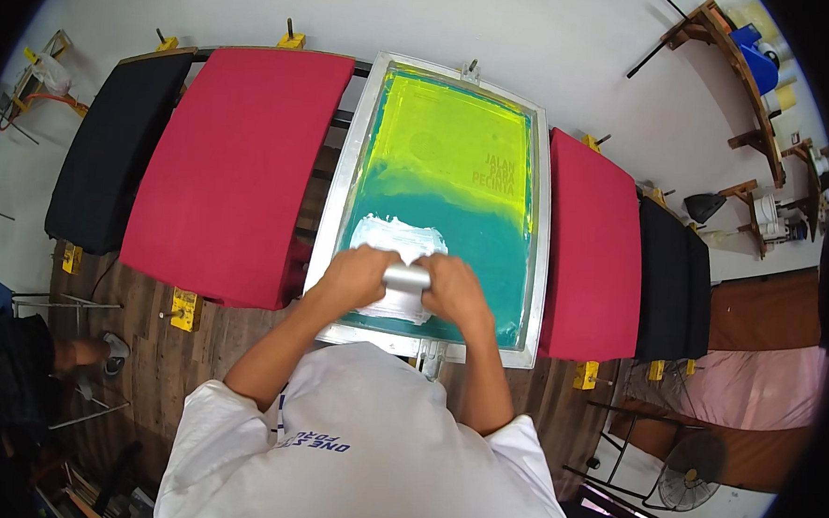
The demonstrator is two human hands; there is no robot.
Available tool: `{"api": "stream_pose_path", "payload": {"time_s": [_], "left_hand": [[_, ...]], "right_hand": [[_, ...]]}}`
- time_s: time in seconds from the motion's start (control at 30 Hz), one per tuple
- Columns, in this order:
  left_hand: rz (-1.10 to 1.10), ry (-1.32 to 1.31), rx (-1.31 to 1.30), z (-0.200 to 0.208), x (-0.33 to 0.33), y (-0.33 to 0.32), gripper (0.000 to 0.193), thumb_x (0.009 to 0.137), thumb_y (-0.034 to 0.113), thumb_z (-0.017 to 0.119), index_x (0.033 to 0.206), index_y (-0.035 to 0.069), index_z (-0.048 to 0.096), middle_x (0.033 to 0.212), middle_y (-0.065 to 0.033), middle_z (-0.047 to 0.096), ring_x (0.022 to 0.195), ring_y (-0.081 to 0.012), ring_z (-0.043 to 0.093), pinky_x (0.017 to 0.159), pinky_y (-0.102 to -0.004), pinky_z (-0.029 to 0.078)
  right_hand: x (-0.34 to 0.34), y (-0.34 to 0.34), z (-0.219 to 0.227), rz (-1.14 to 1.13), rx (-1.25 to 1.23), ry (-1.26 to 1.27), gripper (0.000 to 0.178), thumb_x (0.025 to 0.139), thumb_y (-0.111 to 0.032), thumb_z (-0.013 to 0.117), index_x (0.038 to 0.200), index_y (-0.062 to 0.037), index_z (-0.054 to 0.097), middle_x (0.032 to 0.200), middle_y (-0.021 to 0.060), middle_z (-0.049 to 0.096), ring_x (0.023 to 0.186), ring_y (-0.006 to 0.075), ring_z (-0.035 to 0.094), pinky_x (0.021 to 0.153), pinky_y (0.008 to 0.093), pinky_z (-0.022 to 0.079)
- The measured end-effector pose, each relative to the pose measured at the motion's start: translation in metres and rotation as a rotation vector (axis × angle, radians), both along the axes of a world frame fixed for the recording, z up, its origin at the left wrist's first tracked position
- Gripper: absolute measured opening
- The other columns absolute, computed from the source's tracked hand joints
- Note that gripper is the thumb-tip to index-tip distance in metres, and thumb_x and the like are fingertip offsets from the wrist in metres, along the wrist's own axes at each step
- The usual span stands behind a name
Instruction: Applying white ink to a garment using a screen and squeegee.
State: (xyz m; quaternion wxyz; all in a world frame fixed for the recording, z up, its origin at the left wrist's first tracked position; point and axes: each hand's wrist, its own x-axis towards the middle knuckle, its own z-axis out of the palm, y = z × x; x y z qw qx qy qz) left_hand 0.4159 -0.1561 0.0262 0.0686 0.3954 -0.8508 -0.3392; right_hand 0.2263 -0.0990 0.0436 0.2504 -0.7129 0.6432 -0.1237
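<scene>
Both of my hands grip a silver squeegee (407, 276) low on a screen-printing frame. My left hand (355, 277) is wrapped round its left end, and my right hand (454, 287) round its right end. A thick patch of white ink (392, 233) spreads on the mesh around the squeegee; the blade's lower edge is hidden. The screen's aluminium frame (540, 228) surrounds a mesh that is teal (489, 263) in the near part and yellow-green (440, 120) in the far part. Small lettering shows at the mesh's right side.
Red fabric (237, 156) covers a board to the left, and more red fabric (594, 259) one to the right. Black-covered boards (115, 150) stand beyond. Yellow clamps (185, 310) line the rail. A person's leg (77, 351) shows at left. A fan (691, 470) stands at lower right.
</scene>
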Motion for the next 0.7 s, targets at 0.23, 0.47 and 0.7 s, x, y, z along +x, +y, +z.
{"api": "stream_pose_path", "payload": {"time_s": [0.23,0.47,0.7], "left_hand": [[0.082,0.125,-0.038,-0.034,-0.006,-0.012,0.037,0.076,-0.004,0.058,0.108,0.01,0.07,0.09,-0.0204,0.07,0.086,-0.0392,0.068,0.078,-0.0478,0.054],[0.113,0.2,0.123,-0.013,0.02,0.051,0.04,0.072,-0.009,0.061,0.11,0.004,0.065,0.104,-0.0193,0.069,0.096,-0.0394,0.066,0.083,-0.0469,0.052],[0.066,0.105,0.163,0.011,0.02,0.041,0.035,0.074,-0.003,0.06,0.106,0.008,0.069,0.089,-0.02,0.07,0.086,-0.0401,0.068,0.077,-0.0476,0.054]], "right_hand": [[-0.002,-0.025,-0.021,-0.05,-0.026,0.021,0.036,0.064,0.005,0.064,0.098,-0.0013,0.07,0.095,0.022,0.067,0.091,0.0416,0.064,0.081,0.0475,0.052],[0.024,0.041,-0.007,-0.071,-0.001,-0.025,0.038,0.061,0.003,0.067,0.098,-0.0008,0.069,0.094,0.0197,0.066,0.09,0.041,0.062,0.081,0.0468,0.052],[0.024,0.037,0.004,-0.071,0.064,-0.019,0.037,0.062,0.002,0.067,0.099,-0.0042,0.071,0.092,0.0174,0.068,0.089,0.0379,0.066,0.081,0.046,0.053]]}}
